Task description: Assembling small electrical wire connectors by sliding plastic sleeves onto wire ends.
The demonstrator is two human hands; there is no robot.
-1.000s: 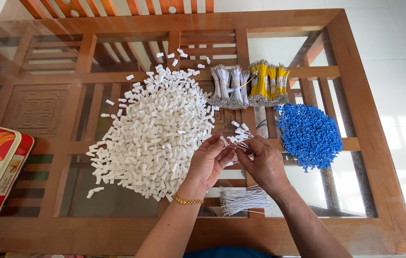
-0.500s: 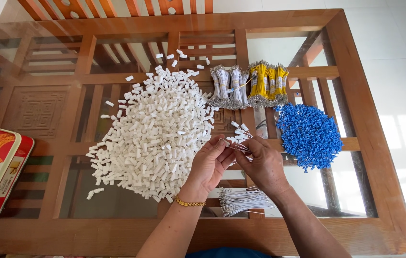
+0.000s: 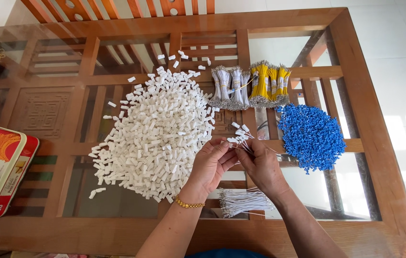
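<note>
Both hands meet above the glass-topped bench [image 3: 379,157], just right of the big heap of white connector housings [image 3: 152,134]. The left hand [image 3: 210,165] pinches one small white housing at its fingertips, grip closed on it; the right hand [image 3: 260,167] is closed on a fan of thin white wires [image 3: 241,138] already capped with housings. A loose bundle of white wires [image 3: 243,201] lies beneath the wrists, blue parts [image 3: 312,136] sit to the right, and banded grey [image 3: 229,86] and yellow [image 3: 267,83] wire bundles lie beyond. The risk here seems to be a wire end missing the tiny housing opening and bending, or the fanned wires slipping if the pinch loosens. A wrist could also brush the heap and scatter pieces.
</note>
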